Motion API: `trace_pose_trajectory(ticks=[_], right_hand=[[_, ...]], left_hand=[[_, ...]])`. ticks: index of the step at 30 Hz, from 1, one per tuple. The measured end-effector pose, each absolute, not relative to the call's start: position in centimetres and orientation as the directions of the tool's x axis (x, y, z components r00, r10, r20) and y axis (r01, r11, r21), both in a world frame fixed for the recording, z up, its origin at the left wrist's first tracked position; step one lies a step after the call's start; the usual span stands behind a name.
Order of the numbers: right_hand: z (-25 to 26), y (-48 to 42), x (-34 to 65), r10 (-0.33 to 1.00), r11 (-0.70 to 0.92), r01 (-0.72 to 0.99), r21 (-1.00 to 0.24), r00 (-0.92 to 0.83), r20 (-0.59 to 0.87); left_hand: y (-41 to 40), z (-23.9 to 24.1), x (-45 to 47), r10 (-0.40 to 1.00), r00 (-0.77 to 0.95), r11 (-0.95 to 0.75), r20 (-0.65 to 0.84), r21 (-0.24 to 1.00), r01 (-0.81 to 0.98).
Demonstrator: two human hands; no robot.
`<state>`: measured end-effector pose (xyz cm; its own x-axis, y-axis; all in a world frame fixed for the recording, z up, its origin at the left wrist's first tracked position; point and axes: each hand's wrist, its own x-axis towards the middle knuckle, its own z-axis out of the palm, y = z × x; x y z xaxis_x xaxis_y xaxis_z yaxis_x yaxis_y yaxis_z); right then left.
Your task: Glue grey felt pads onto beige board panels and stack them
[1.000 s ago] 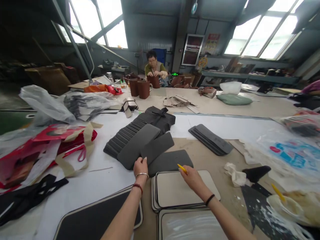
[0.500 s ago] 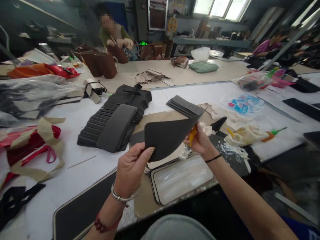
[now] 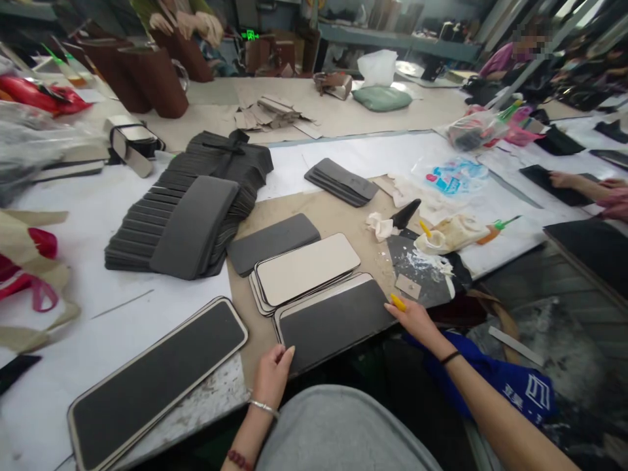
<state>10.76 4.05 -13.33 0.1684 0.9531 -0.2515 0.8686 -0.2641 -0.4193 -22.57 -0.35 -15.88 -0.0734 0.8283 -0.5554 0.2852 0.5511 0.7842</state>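
Note:
A dark grey rounded panel (image 3: 338, 320) lies over a pale-bordered piece at the table's front edge, whose light rim shows along the top and left. My left hand (image 3: 272, 373) pinches the panel's near left corner between thumb and fingers. At the opposite end, my right hand (image 3: 415, 320) is closed around a yellow tool (image 3: 398, 302), its fingertips also on the panel's right edge. The tool's working end is hidden. Just behind lies a stack of beige panels (image 3: 309, 268) with dark edges, and behind that a loose dark grey panel (image 3: 275, 243).
A fanned pile of dark panels (image 3: 196, 203) stands left, with a long finished-looking panel (image 3: 157, 386) nearer. White paste smears a dark board (image 3: 417, 261) beside a glue container (image 3: 456, 232). Across the table a co-worker's gloved hands (image 3: 189, 26) hold brown leather; another person's hand (image 3: 564, 180) is far right.
The dark grey panel, bent in the air between my hands earlier, has come down flat onto the pale-bordered piece. Both hands moved down with it, and the view tilted lower.

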Motion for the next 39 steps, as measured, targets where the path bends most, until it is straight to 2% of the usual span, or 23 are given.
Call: trace_pose_trajectory(ticks=[6, 12, 20, 29, 39], right_hand=[[-15.0, 5.0, 10.6, 0.94, -0.236, 0.96, -0.154, 0.185, -0.288], [-14.9, 6.0, 10.4, 0.891, -0.253, 0.967, -0.038, 0.218, -0.399], [-15.3, 7.3, 10.9, 0.826, -0.288, 0.957, -0.029, 0.233, -0.513], [-16.6, 7.6, 11.8, 0.829, -0.227, 0.974, -0.022, 0.181, -0.53], [-15.9, 8.0, 11.5, 0.803, -0.305, 0.951, -0.042, 0.233, -0.549]], left_hand=[[0.8, -17.2, -21.1, 0.833, -0.21, 0.54, -0.512, 0.671, 0.508], [0.7, -17.3, -20.6, 0.819, -0.274, 0.564, -0.505, 0.613, 0.553], [1.2, -16.6, -20.0, 0.779, -0.33, 0.622, -0.532, 0.591, 0.514], [1.1, -16.9, -19.8, 0.752, -0.389, 0.658, -0.532, 0.565, 0.498], [1.1, -16.7, -19.7, 0.758, -0.376, 0.65, -0.532, 0.569, 0.504]])
